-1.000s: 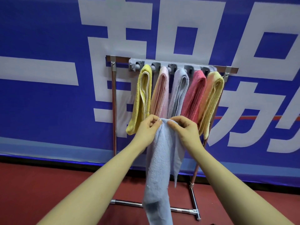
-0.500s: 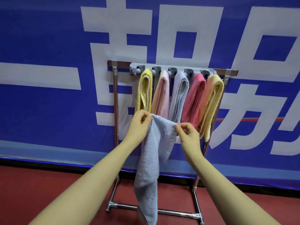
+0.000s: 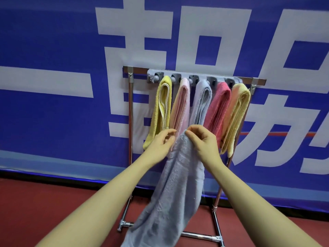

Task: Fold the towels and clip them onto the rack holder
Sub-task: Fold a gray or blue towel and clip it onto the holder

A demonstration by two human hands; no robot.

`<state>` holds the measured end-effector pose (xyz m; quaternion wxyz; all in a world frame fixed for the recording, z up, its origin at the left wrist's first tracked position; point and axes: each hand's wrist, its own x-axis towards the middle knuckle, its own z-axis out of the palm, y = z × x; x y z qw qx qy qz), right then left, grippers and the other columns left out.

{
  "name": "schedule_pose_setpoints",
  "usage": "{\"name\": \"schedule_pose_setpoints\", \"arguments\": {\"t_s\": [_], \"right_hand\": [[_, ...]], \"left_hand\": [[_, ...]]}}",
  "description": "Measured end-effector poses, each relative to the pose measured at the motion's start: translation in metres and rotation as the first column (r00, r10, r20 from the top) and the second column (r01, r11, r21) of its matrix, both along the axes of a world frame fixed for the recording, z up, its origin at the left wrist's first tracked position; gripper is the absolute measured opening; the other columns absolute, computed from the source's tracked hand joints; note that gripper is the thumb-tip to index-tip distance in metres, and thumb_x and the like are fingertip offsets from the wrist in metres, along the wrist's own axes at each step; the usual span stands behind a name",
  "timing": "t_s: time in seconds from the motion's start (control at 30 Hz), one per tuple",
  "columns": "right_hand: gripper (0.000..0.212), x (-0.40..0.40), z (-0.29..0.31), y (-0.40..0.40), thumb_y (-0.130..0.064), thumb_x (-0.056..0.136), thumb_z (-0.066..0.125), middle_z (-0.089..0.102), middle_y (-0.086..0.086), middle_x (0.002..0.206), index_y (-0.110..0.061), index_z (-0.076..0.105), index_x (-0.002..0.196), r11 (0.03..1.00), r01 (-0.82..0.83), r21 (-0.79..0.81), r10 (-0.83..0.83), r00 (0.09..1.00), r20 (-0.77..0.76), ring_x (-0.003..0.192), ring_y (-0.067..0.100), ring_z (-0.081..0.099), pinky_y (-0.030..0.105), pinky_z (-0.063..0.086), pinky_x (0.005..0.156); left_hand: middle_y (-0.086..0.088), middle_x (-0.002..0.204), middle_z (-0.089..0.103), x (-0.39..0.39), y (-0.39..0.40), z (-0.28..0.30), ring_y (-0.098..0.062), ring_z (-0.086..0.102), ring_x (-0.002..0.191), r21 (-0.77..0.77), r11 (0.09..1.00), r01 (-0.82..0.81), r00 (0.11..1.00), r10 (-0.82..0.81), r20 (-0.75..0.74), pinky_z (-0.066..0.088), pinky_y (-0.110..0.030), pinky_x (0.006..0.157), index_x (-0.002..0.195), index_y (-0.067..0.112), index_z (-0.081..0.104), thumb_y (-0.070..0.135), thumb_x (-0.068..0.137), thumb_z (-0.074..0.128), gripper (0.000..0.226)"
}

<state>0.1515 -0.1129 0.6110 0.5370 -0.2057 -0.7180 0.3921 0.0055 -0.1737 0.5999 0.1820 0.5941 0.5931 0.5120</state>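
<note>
A person's right hand [image 3: 203, 141] pinches the top edge of a loose pale blue towel [image 3: 170, 196], which hangs toward the red floor [image 3: 35, 202] in front of the rack holder [image 3: 194, 78]. The left hand [image 3: 162, 142], fingers curled, touches its other edge. 5 folded towels [image 3: 201, 104] hang clipped above.
</note>
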Motion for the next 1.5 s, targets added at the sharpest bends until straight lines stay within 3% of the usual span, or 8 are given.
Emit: {"name": "schedule_pose_setpoints", "arguments": {"t_s": [0.1, 0.23, 0.57, 0.7, 0.97, 1.1, 1.37, 1.5], "right_hand": [[0.006, 0.004, 0.005, -0.002, -0.004, 0.088, 0.063, 0.067, -0.004, 0.082, -0.009, 0.068, 0.088, 0.999, -0.043, 0.013, 0.042, 0.999, 0.011, 0.078, 0.001, 0.060, 0.013, 0.046, 0.075], [0.006, 0.013, 0.007, 0.003, -0.006, 0.087, 0.065, 0.068, 0.000, 0.086, -0.005, 0.069, 0.091, 0.999, -0.038, 0.006, 0.038, 0.999, 0.013, 0.081, 0.004, 0.061, 0.015, 0.047, 0.077], [0.006, 0.027, 0.002, 0.012, -0.006, 0.088, 0.064, 0.066, -0.006, 0.080, -0.011, 0.066, 0.085, 0.999, 0.002, -0.037, -0.003, 1.000, -0.012, 0.077, 0.001, 0.058, 0.013, 0.045, 0.074], [0.003, 0.032, 0.003, 0.011, -0.006, 0.090, 0.062, 0.062, -0.003, 0.080, -0.008, 0.063, 0.087, 1.000, 0.002, -0.010, -0.002, 1.000, -0.003, 0.074, -0.001, 0.055, 0.012, 0.044, 0.071], [0.008, 0.037, 0.008, 0.011, -0.004, 0.088, 0.063, 0.064, -0.005, 0.079, -0.011, 0.065, 0.085, 0.999, 0.046, 0.000, -0.046, 0.999, -0.001, 0.074, -0.002, 0.057, 0.012, 0.045, 0.072], [0.004, 0.038, 0.002, 0.012, -0.005, 0.089, 0.062, 0.063, -0.003, 0.079, -0.004, 0.065, 0.087, 0.996, 0.088, -0.011, -0.088, 0.996, -0.001, 0.073, -0.001, 0.056, 0.012, 0.045, 0.072], [0.005, 0.038, -0.011, 0.011, -0.004, 0.090, 0.061, 0.059, 0.002, 0.077, -0.003, 0.064, 0.085, 0.986, 0.157, -0.063, -0.158, 0.988, 0.001, 0.067, -0.002, 0.051, 0.009, 0.042, 0.068], [0.005, 0.033, -0.017, 0.010, -0.004, 0.089, 0.061, 0.056, 0.006, 0.075, -0.003, 0.063, 0.084, 0.984, 0.158, -0.086, -0.159, 0.987, -0.005, 0.066, 0.003, 0.047, 0.011, 0.039, 0.062]], "left_hand": [[0.004, 0.120, 0.057, 0.009, 0.002, 0.013, -0.003, 0.054, 0.108, 0.004, 0.992, 0.127, 0.990, -0.127, 0.057, 0.045, -0.018, 0.094, 0.126, 0.015, 0.053, 0.016, 0.100, 0.041, 0.029], [0.013, 0.089, 0.062, 0.018, 0.005, 0.015, 0.013, 0.057, 0.072, 0.023, 0.977, 0.212, 0.965, -0.213, 0.152, 0.044, -0.006, 0.065, 0.105, 0.015, 0.061, 0.011, 0.099, 0.043, 0.020], [0.005, 0.060, 0.050, 0.028, 0.007, 0.020, -0.005, 0.044, 0.049, 0.038, 0.992, 0.123, 0.981, -0.127, 0.149, 0.037, -0.016, 0.049, 0.083, 0.015, 0.053, 0.022, 0.097, 0.051, 0.015], [-0.005, 0.063, 0.047, 0.028, 0.005, 0.028, -0.018, 0.042, 0.054, 0.013, 0.988, 0.152, 0.988, -0.153, 0.015, 0.039, -0.032, 0.052, 0.084, 0.018, 0.048, 0.026, 0.098, 0.047, 0.016], [-0.005, 0.078, 0.052, 0.021, 0.003, 0.031, -0.012, 0.050, 0.070, -0.057, 0.989, 0.133, 0.989, -0.136, -0.060, 0.043, -0.025, 0.064, 0.104, 0.015, 0.053, 0.025, 0.091, 0.061, 0.018], [-0.011, 0.088, 0.059, 0.014, 0.001, 0.023, -0.015, 0.052, 0.079, -0.086, 0.992, 0.097, 0.991, -0.104, -0.085, 0.046, -0.030, 0.074, 0.097, 0.004, 0.061, 0.021, 0.090, 0.062, 0.019], [0.001, 0.074, 0.054, -0.005, -0.011, 0.006, -0.008, 0.047, 0.068, -0.061, 0.996, -0.066, 0.995, 0.061, -0.073, 0.040, -0.011, 0.063, 0.090, 0.001, 0.062, 0.017, 0.091, 0.059, 0.016], [-0.003, 0.091, 0.055, -0.002, -0.011, 0.010, -0.011, 0.048, 0.080, 0.030, 0.996, -0.085, 0.996, 0.084, 0.007, 0.037, -0.007, 0.063, 0.099, 0.003, 0.056, 0.019, 0.096, 0.051, 0.017]]}}
